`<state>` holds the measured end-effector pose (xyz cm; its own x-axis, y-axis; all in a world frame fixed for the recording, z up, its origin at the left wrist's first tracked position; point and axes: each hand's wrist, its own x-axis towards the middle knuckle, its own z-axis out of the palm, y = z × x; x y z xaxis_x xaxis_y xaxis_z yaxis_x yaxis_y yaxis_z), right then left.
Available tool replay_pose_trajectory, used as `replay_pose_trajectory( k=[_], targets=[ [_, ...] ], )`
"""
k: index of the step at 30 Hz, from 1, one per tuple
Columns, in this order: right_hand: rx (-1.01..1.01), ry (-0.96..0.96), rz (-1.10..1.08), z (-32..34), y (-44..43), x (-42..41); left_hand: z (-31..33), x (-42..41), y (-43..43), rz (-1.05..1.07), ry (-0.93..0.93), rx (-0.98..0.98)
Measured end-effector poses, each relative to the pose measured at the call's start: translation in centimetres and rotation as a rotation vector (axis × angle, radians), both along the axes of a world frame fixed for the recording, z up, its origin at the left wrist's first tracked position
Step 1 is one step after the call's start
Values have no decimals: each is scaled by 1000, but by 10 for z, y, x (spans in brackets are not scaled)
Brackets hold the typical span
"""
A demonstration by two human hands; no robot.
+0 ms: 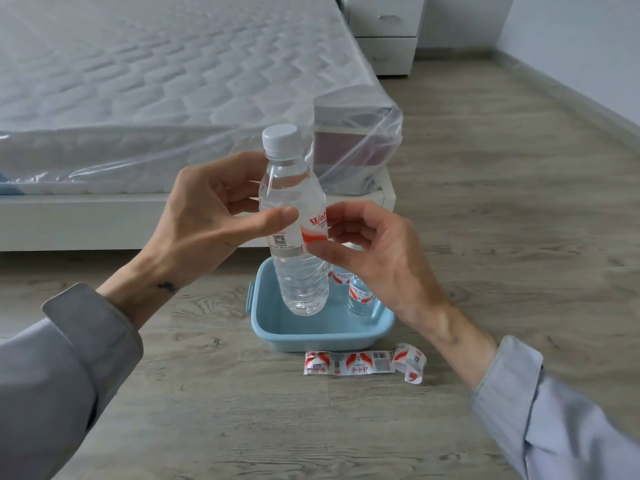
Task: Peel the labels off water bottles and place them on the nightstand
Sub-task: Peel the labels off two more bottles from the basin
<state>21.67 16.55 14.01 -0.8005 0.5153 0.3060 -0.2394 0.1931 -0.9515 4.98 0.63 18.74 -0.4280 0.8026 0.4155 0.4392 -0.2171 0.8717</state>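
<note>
A clear water bottle (pixel 298 271) with a pale blue cap is held upright above a light blue tub (pixel 311 334). My left hand (pixel 207 216) grips its upper body, thumb pressed on the white and red label (pixel 311 230). My right hand (pixel 367 251) pinches the label's loose right edge between thumb and fingers. Another labelled bottle (pixel 362 299) stands in the tub behind my right hand. Peeled labels (pixel 363 363) lie flat on the floor in front of the tub, one end curled. The white nightstand (pixel 384 32) stands at the far end of the bed.
A mattress wrapped in clear plastic (pixel 156 81) on a white bed frame (pixel 104 220) fills the left and back. Wood-look flooring (pixel 502 202) stretches to the right up to a white wall.
</note>
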Motion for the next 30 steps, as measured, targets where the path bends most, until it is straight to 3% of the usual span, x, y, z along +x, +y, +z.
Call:
replay_pose_trajectory(
  k=[14,19,23,27,30],
  targets=[
    [-39,23,36,1,-1,-2,-7,-5,2,29,-17,-8],
    [-91,78,82,-3,0,0,-9,2,4,164,63,-95],
    [-89,60,75,-12,2,3,-13,5,6,352,207,-222],
    [-48,24,32,-19,2,5,-17,7,7,469,179,-252],
    [-44,-38,12,-33,1,7,-26,7,7,528,259,-297]
  ],
)
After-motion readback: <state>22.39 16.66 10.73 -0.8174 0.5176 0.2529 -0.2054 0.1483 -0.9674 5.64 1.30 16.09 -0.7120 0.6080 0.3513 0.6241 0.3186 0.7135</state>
